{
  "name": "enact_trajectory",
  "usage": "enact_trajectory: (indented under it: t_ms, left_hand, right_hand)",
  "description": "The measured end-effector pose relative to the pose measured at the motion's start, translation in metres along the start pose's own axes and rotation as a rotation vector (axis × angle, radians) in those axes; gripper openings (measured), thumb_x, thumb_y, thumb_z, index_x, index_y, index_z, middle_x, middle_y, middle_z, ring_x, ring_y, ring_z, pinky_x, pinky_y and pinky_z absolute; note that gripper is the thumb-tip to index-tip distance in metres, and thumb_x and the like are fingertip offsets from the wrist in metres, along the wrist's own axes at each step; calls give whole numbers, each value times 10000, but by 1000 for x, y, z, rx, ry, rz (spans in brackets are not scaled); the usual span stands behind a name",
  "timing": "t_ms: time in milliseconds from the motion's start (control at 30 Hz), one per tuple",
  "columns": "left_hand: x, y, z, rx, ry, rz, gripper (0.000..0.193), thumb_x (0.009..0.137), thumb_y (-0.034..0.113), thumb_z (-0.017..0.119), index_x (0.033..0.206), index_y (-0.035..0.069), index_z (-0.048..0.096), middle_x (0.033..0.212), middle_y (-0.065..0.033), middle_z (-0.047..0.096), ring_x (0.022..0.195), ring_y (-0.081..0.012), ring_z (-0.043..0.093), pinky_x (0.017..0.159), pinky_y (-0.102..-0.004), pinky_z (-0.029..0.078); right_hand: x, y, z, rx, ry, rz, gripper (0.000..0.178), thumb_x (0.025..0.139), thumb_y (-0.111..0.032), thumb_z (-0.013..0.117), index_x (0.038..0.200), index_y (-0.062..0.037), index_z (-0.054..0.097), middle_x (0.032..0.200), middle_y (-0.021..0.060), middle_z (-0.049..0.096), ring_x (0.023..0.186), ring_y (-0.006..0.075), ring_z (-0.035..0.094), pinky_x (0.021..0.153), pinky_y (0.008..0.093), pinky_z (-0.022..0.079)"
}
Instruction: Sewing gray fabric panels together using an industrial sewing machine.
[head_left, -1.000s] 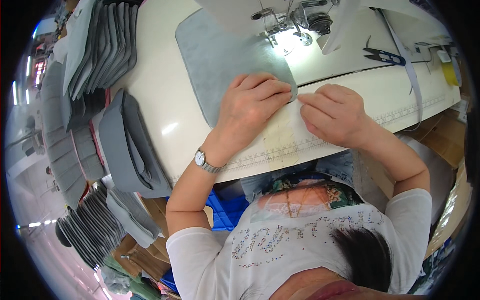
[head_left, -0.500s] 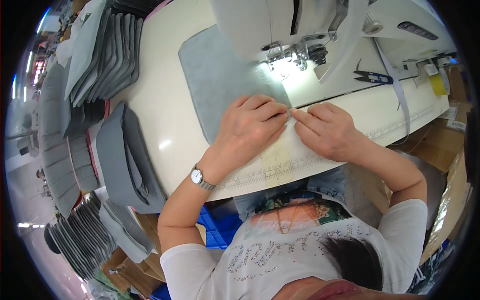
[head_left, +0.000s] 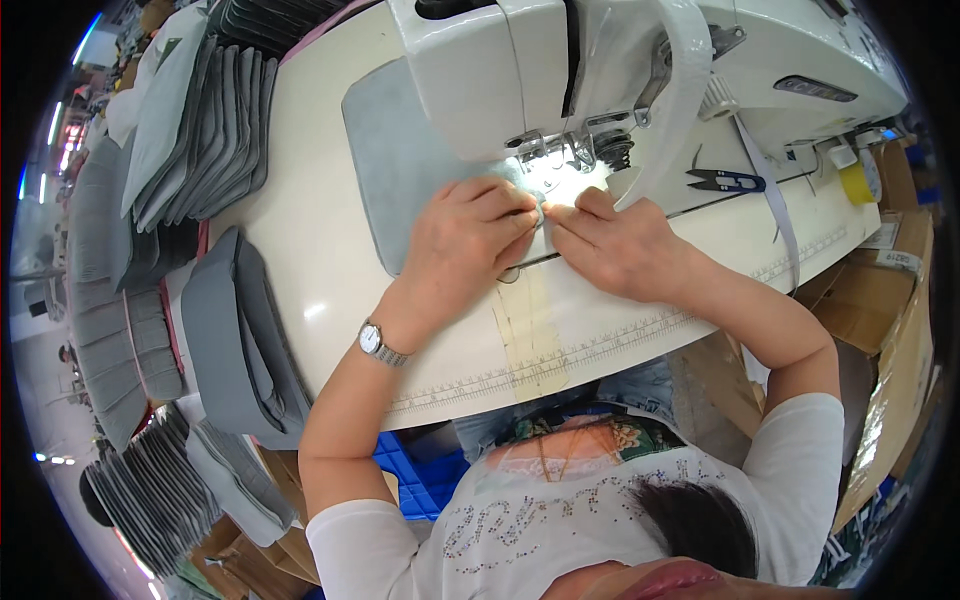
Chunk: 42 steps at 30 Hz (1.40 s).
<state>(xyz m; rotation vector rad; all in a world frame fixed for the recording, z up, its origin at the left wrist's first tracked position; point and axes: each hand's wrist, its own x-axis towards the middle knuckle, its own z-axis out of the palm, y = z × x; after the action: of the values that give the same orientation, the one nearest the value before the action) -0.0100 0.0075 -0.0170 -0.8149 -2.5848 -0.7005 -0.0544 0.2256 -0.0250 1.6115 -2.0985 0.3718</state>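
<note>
Both hands, left hand point(head_left: 468, 235) and right hand point(head_left: 622, 245), had slid the flat grey fabric panel point(head_left: 400, 165) farther under the white sewing machine point(head_left: 600, 70); I saw fingertips pressed together, pinching its edge.

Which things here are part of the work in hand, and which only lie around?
In use: left hand, right hand, grey fabric piece, sewing machine.
Lying about: thread snips, yellow tape roll, stacked grey pieces, cardboard boxes.
</note>
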Motion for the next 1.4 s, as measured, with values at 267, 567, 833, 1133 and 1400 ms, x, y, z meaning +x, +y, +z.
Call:
enact_trajectory:
  t_ms: [267, 567, 833, 1133, 1400]
  left_hand:
    - [4, -21, 2, 75, 13, -2, 139, 775, 85, 707, 913, 72, 703, 1029, -10, 664, 916, -208, 604, 838, -343, 491]
    - [2, -1, -1, 141, 20, -41, 233, 785, 101, 685, 1013, 52, 680, 1058, -23, 656, 934, -206, 616, 720, -323, 549]
    - [2, 10, -1, 192, -38, -140, 233, 785, 156, 693, 989, 43, 679, 1063, -15, 653, 972, -197, 621, 699, -329, 560]
    - [3, 38, 10, 261, -51, -256, 314, 769, 210, 710, 1041, 60, 667, 1124, -43, 637, 1002, -231, 600, 740, -361, 558]
    - [0, 40, -2, 13, -124, -327, 253, 852, 106, 632, 1103, 80, 616, 1118, -64, 664, 904, -270, 655, 741, -366, 549]
  right_hand:
    - [7, 9, 19, 41, 9, 136, 119, 776, -101, 596, 881, -58, 634, 828, 49, 621, 787, 223, 636, 646, 345, 522]
    - [5, 9, 21, 58, 74, 208, 166, 761, -173, 688, 922, -131, 678, 705, -11, 622, 677, 203, 638, 542, 352, 506]
    - [4, 6, 22, 59, -33, 231, 151, 798, -180, 675, 931, -113, 649, 747, -7, 660, 651, 204, 647, 544, 349, 483]
    - [2, 9, 18, 116, 26, 237, 174, 784, -175, 685, 939, -101, 661, 846, -4, 676, 691, 217, 640, 602, 363, 504]
    - [-2, 30, 4, 88, -44, 376, 108, 777, -158, 711, 874, -125, 677, 810, 4, 615, 882, 210, 607, 636, 371, 525]
